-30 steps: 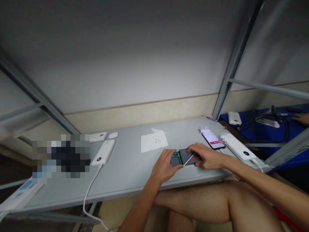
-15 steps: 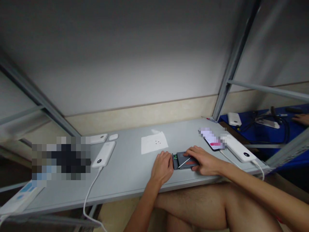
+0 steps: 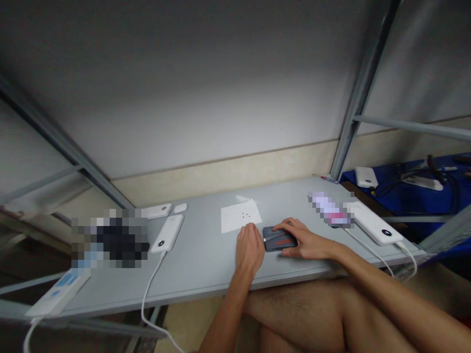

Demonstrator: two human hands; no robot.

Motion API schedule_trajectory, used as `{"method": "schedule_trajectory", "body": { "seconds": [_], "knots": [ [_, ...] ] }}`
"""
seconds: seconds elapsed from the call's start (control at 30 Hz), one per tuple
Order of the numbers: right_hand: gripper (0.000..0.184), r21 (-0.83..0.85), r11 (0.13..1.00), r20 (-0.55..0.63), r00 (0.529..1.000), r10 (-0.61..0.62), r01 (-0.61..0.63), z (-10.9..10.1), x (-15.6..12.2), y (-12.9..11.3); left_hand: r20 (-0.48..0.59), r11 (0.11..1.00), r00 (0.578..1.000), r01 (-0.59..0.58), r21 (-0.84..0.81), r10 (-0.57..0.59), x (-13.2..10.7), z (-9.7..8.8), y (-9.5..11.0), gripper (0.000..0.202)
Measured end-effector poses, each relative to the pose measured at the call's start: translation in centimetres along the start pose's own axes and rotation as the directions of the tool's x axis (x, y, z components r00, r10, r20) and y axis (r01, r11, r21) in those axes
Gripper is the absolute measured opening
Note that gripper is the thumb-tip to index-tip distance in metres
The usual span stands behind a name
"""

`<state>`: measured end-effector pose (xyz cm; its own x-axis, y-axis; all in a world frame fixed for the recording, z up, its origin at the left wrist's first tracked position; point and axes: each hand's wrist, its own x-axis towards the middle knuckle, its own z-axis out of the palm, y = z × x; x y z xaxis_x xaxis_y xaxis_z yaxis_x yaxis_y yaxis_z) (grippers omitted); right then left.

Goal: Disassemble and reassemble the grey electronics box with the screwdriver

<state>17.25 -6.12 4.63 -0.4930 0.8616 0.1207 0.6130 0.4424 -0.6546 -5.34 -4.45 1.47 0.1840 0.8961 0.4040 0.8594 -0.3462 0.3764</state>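
- Dark grey case (image 3: 277, 243), a flat rectangular box with red lettering on its upper face, is lying on the grey desk (image 3: 206, 260), beyond my bent leg (image 3: 294, 311), as the head view is showing.
- My right hand (image 3: 305, 241) is covering the right end: the thumb is pressing at the near side and the fingers are arching over the top, so I am gripping it from above.
- My left hand (image 3: 250, 250) is resting at the left end, fingers lying side by side; whether it is pinching anything, I cannot tell.
- A thin tool (image 3: 271, 239) is slanting across the top, running toward my right fingers.
- I am judging the case to be stiff and fairly light, with a smooth shell that could be sliding on the desk if pushed from one end.
- I am favouring the long sides for a hold, thumb near and fingers far, and sparing the broad face from hard squeezing, since any contents may be delicate.
- White paper (image 3: 233, 220) bearing small dark bits (image 3: 246, 214) is lying just beyond my left hand; a phone (image 3: 327, 207) is lying farther right.
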Motion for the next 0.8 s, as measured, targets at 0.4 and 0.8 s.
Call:
{"method": "schedule_trajectory", "body": {
  "seconds": [0.4, 0.8],
  "knots": [
    [0.038, -0.076, 0.969, -0.272, 0.94, 0.208, -0.237, 1.5, 7.3, -0.6, -0.141, 0.939, 0.948, 0.306, 0.159, -0.286, 0.4, 1.7, -0.2, 0.047],
    [0.04, -0.353, 0.879, -0.176, 0.945, 0.275, -0.321, 2.9, 9.1, -2.5, -0.103, 0.936, 0.942, 0.329, 0.124, -0.318, 0.3, 2.0, -0.3, 0.051]
  ]
}}
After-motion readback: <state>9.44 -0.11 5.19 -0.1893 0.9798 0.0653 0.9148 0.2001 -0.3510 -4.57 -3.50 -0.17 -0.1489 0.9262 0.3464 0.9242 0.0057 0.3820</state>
